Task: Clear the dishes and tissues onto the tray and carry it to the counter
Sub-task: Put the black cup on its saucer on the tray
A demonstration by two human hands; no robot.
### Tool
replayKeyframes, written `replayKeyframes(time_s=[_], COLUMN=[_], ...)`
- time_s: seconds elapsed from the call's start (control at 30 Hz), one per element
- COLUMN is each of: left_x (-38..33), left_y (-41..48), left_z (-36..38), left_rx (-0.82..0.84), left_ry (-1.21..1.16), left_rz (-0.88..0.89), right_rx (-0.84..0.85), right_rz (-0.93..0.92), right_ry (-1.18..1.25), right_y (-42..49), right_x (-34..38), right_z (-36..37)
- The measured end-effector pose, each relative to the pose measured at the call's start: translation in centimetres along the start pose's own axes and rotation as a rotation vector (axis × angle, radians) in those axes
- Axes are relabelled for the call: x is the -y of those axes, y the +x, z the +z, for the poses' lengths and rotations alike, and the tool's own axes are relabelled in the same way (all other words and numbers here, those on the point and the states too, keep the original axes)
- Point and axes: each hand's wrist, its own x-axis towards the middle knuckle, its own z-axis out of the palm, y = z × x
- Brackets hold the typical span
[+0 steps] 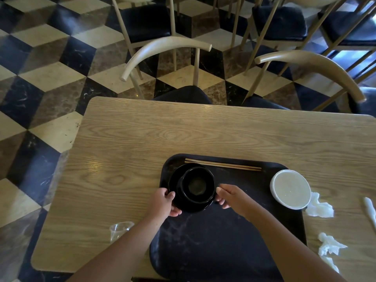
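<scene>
A black tray point(223, 241) lies on the wooden table point(162, 135). At its far left corner a black bowl point(196, 185) sits on a black plate point(175, 180). My left hand point(165, 202) grips the plate's left rim and my right hand point(227, 195) holds its right rim. Wooden chopsticks point(222, 164) lie along the tray's far edge. A white bowl point(290, 189) sits at the tray's right edge. Crumpled tissues lie on the table, one point(319, 206) beside the white bowl and another point(329, 246) nearer me.
A clear plastic cup point(119, 231) lies tipped on the table left of my left arm. A white utensil point(370, 212) lies at the right edge. Beige chairs point(168, 49) with dark seats stand beyond the table on a checkered floor.
</scene>
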Motion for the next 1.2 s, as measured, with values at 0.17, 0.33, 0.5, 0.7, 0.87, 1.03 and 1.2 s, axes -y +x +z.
replayKeyframes(time_s=[0.17, 0.33, 0.5, 0.7, 0.87, 1.03, 1.2], left_x=[0.0, 0.2, 0.1, -0.1, -0.4, -0.6, -0.5], left_y=[0.1, 0.6, 0.7, 0.4, 0.2, 0.1, 0.3], left_z=[-0.2, -0.7, -0.8, -0.9, -0.9, -1.2, -1.4], left_rx=[-0.010, -0.012, -0.006, -0.016, -0.023, -0.007, -0.001], left_ry=[-0.004, 0.001, 0.014, 0.042, 0.038, 0.086, 0.111], left_rz=[0.016, 0.011, 0.018, 0.041, 0.031, 0.029, 0.036], right_rx=[0.035, 0.045, 0.073, 0.074, 0.014, 0.010, 0.011], right_rz=[0.000, 0.010, -0.013, -0.008, 0.021, 0.028, 0.043], right_ry=[-0.029, -0.004, -0.017, -0.014, 0.069, 0.041, 0.049], right_y=[0.9, 1.2, 1.5, 1.7, 2.0, 1.6, 1.6], right_x=[0.8, 0.9, 1.6, 1.9, 1.3, 1.9, 2.1], right_z=[-0.6, -0.3, 0.1, 0.1, 1.1, 1.4, 1.3])
